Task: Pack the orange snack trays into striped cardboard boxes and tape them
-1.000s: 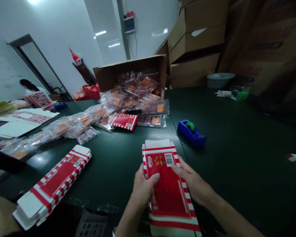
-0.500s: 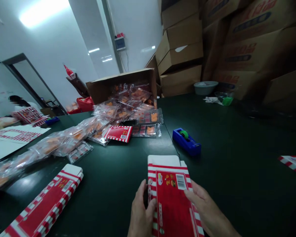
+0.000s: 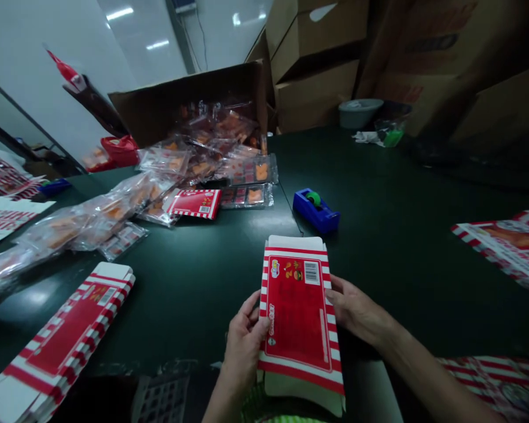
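Observation:
A flattened red-and-white striped carton [image 3: 297, 311] with a barcode and food pictures on its face is held up over the dark green table [image 3: 194, 311]. My left hand [image 3: 244, 346] grips its left edge, thumb on the front. My right hand [image 3: 357, 311] holds the right edge, fingertips pressed on the striped border. The carton's end flaps stick out at top and bottom. Close to my left hand, a stack of flat striped cartons [image 3: 66, 335] lies on the table.
Plastic packs of orange items [image 3: 110, 220] spill from an open cardboard box [image 3: 185, 106] across the table, with one red carton [image 3: 194, 203] on them. A blue tape dispenser [image 3: 315, 210] stands nearby. Printed striped sheets [image 3: 506, 247] lie at right; cardboard boxes [image 3: 312, 64] are stacked behind.
The view has swung left and down, bringing more striped sheets in at right. The carton now shows whole and sits higher between my hands, which have spread to its edges.

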Demonstrator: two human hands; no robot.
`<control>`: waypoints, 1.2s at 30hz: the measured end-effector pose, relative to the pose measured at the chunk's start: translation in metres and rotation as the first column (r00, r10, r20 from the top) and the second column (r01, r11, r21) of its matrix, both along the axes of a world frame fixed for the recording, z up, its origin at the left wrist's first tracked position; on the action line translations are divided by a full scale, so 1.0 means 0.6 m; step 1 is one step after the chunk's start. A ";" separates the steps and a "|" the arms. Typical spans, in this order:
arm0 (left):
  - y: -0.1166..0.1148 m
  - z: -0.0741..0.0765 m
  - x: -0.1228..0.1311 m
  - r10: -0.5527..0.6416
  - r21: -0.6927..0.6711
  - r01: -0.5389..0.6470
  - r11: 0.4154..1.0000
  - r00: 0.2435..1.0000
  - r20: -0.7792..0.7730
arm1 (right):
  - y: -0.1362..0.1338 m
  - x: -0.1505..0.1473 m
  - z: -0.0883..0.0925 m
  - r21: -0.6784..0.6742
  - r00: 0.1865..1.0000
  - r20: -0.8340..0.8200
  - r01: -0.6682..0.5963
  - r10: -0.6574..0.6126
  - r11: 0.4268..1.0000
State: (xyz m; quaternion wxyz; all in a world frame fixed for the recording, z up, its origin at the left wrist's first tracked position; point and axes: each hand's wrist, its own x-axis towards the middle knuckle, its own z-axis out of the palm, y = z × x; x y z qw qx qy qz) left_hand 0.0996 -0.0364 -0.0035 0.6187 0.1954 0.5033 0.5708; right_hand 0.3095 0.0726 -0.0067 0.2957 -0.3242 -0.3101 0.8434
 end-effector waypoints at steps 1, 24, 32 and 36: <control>-0.002 0.000 0.000 -0.046 0.012 0.046 0.999 0.999 0.021 | -0.002 0.001 -0.004 -0.001 1.000 0.023 0.022 -0.022 1.000; 0.065 -0.006 -0.002 -0.040 0.100 0.055 0.993 0.988 -0.146 | -0.029 0.014 0.008 0.101 0.963 0.268 -0.051 0.022 0.994; 0.037 -0.009 -0.013 -0.155 0.039 0.177 0.983 0.930 -0.333 | -0.062 0.020 -0.004 0.327 0.919 0.371 0.002 -0.131 0.945; 0.042 -0.011 -0.009 -0.130 0.049 0.171 0.984 0.879 -0.459 | -0.067 0.022 -0.019 0.570 0.795 0.479 0.041 -0.372 0.821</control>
